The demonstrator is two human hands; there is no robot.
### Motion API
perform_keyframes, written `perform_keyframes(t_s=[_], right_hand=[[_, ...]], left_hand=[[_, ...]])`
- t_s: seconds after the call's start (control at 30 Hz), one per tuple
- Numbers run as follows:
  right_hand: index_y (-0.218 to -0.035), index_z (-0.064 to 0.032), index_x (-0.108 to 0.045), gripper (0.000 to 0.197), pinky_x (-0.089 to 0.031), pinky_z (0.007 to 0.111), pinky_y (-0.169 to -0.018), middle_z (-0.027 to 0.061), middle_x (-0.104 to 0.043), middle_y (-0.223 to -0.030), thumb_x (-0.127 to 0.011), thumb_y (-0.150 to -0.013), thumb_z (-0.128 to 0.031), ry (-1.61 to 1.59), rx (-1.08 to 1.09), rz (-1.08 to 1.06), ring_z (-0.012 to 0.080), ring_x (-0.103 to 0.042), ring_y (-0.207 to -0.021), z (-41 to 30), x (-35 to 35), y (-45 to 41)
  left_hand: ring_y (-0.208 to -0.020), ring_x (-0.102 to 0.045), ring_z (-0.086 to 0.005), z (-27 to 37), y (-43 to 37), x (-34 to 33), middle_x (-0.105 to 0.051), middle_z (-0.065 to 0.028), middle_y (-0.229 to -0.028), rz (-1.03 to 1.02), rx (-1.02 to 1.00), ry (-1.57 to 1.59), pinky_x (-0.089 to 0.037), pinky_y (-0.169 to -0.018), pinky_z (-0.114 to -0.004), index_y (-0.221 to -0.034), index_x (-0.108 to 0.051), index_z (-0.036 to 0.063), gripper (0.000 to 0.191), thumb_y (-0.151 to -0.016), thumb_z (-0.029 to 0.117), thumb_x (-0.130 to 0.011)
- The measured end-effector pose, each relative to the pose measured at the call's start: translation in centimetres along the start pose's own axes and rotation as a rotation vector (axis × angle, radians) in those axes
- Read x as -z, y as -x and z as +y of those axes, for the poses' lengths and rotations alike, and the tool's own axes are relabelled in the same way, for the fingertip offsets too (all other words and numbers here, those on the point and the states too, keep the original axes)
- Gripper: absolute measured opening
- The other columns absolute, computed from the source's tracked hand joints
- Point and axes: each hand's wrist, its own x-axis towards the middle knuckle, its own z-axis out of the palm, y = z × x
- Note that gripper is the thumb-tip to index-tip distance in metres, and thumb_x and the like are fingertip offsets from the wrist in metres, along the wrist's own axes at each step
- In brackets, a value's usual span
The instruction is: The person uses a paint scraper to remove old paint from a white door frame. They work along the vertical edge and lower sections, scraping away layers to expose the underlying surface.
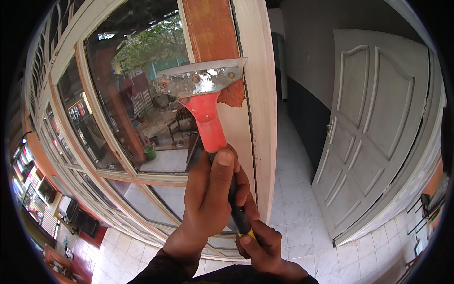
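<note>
A long-handled paint scraper with a red neck stands upright before me, its wide metal blade at the top. My left hand grips the black handle just under the red neck. Lower down, my right hand holds the handle's end, near a yellow band. The blade lies across a wooden door-frame post; whether its edge touches cannot be told. Orange-brown paint covers the post above the blade, and a ragged patch of it shows just below. Further down the post's face is pale.
Left of the post, glass panes sit in pale wooden frames with orange-brown streaks. To the right, a grey panelled door stands ajar beside a tiled passage. A dark cabinet is at the far left.
</note>
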Motion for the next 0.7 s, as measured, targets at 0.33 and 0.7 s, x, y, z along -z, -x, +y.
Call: perform_keyframes(t_s=[0.33, 0.7], right_hand=[[-0.147, 0.0065, -0.051, 0.049, -0.043, 0.024, -0.064, 0.0031, -0.060, -0.080, -0.064, -0.104, -0.012, 0.040, 0.023, 0.000, 0.0051, -0.052, -0.072, -0.8, 0.0, -0.4], [-0.135, 0.0104, -0.051, 0.036, -0.041, 0.025, -0.057, 0.0015, -0.058, -0.077, -0.056, -0.106, -0.011, 0.097, 0.016, -0.089, 0.0070, -0.049, -0.061, 4.1, 0.7, 2.5]], left_hand=[[-0.046, -0.058, -0.0173, 0.2, -0.4, -0.2, -0.048, -0.0067, -0.062, -0.010, -0.028, 0.039, -0.048, -0.045, -0.028, -0.100, -0.043, 0.0038, 0.037, -0.114, 0.038, -0.038], [-0.056, -0.068, -0.0208, -3.7, 3.3, 1.7, -0.054, -0.0092, -0.068, -0.075, 0.122, 0.030, -0.051, -0.055, -0.029, -0.105, -0.042, 0.0022, 0.038, -0.114, 0.038, -0.034]])
